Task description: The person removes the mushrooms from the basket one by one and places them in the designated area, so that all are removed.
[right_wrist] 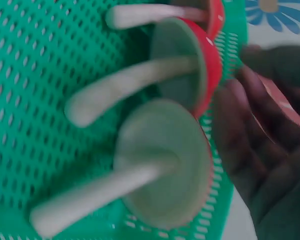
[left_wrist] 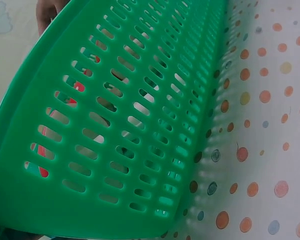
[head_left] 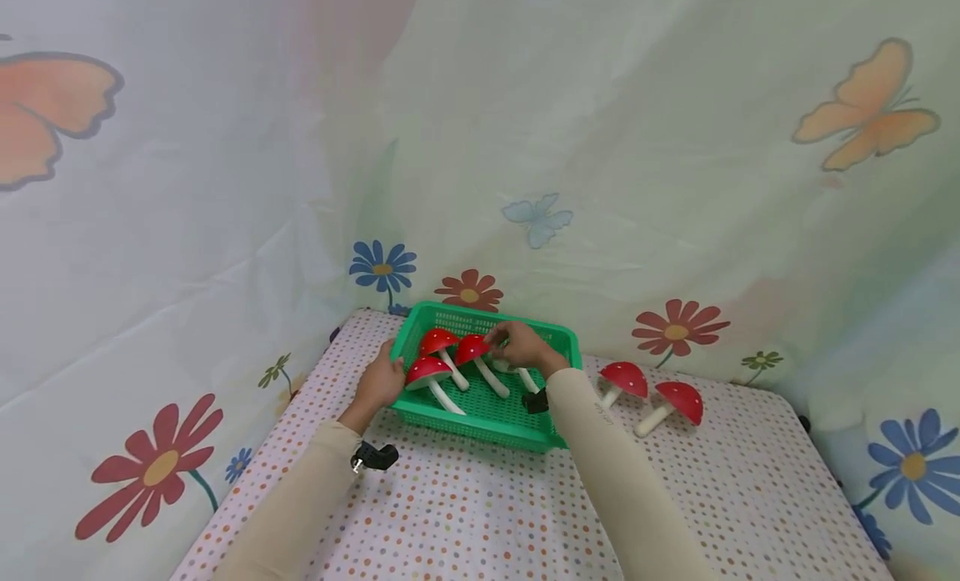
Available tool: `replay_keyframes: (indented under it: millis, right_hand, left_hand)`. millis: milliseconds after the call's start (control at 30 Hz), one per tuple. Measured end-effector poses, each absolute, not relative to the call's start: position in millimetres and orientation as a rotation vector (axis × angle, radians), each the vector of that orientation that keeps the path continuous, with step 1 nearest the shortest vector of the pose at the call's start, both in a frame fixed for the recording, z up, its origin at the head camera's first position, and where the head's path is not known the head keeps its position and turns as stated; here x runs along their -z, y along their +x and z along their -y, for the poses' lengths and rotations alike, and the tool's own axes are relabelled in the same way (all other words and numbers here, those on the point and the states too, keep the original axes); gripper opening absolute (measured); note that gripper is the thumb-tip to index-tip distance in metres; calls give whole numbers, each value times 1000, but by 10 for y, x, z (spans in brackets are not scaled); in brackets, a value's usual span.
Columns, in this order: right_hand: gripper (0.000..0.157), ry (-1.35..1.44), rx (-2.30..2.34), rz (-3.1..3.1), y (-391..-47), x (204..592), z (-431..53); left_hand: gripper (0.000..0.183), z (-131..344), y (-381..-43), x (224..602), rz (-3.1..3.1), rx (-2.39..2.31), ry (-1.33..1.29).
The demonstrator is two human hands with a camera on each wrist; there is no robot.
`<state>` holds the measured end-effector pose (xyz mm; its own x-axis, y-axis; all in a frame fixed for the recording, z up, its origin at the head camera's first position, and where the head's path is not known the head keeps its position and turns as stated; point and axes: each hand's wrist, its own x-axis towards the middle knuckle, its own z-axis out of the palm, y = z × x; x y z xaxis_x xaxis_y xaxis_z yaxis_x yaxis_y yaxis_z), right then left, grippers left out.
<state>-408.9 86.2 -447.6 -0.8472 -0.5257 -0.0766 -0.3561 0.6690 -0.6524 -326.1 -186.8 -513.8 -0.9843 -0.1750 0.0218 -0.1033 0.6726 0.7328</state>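
A green plastic basket (head_left: 480, 427) holds several toy mushrooms with red, white-dotted caps and pale stems. Three of them, a front mushroom (head_left: 427, 369), a back mushroom (head_left: 439, 341) and a middle mushroom (head_left: 472, 348), lie on the left side. Another mushroom (head_left: 527, 381) is partly hidden under my right arm. My left hand (head_left: 381, 379) grips the basket's left rim. Over the basket's back part hovers my right hand (head_left: 517, 344), its fingers loosely bent beside the caps. In the right wrist view, nothing shows between the right fingers (right_wrist: 232, 130) and thumb, and a mushroom (right_wrist: 162, 165) lies close by, blurred.
Two more red-capped mushrooms, one nearer (head_left: 624, 379) and one farther right (head_left: 678, 401), lie on the dotted tablecloth (head_left: 480, 514) right of the basket. A cloth backdrop (head_left: 637, 189) printed with flowers and butterflies rises behind the table and at its sides.
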Motion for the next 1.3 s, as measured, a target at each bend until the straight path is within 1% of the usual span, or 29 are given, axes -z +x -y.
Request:
replay_keyframes:
  millis: [133,233,400,567,667,800,900,967,1100,1167,1233,1300]
  right_hand:
    - [20,-660,860,-2482,-4124,4562,-693]
    - [24,-661,774,-2441,-4115,4605,-573]
    - [36,-721,633,-2414,-4042,4664,-366]
    - [54,-775,559,-2394,-3972,4690,-186]
    - [60,-797,555,-2395,-3946,4691,-140]
    - [57,-825,585,-2435,-3949,4684,-112]
    - [52,-886,613,-2465,-3966,4688,-93]
    - [46,-916,659,-2497,-3975,4687,-79]
    - [25,-962,742,-2556,-3979,4696,-53]
    - [17,-992,756,-2556,-3973,4697,-36]
    - [14,-1023,732,-2555,-3966,4697,-23]
    - [15,-1032,701,-2564,-3964,4690,-15]
  left_hand:
    - [54,1848,-3276,5142,2788,1251,230]
    - [54,1840,-3281,5159,2789,1236,240]
    - [52,1845,-3267,5162,2779,1198,247]
    - [53,1877,-3261,5127,2774,1218,258]
    - [53,1872,-3261,5117,2779,1205,268]
    - [53,1871,-3263,5120,2781,1195,268]
    - [53,1877,-3262,5123,2774,1195,271]
    - [53,1885,-3258,5124,2768,1199,266]
    - [52,1898,-3259,5134,2766,1203,241]
    - [52,1900,-3260,5137,2766,1203,235]
    - [52,1892,-3255,5127,2766,1208,235]
    - [51,1878,-3249,5108,2766,1208,235]
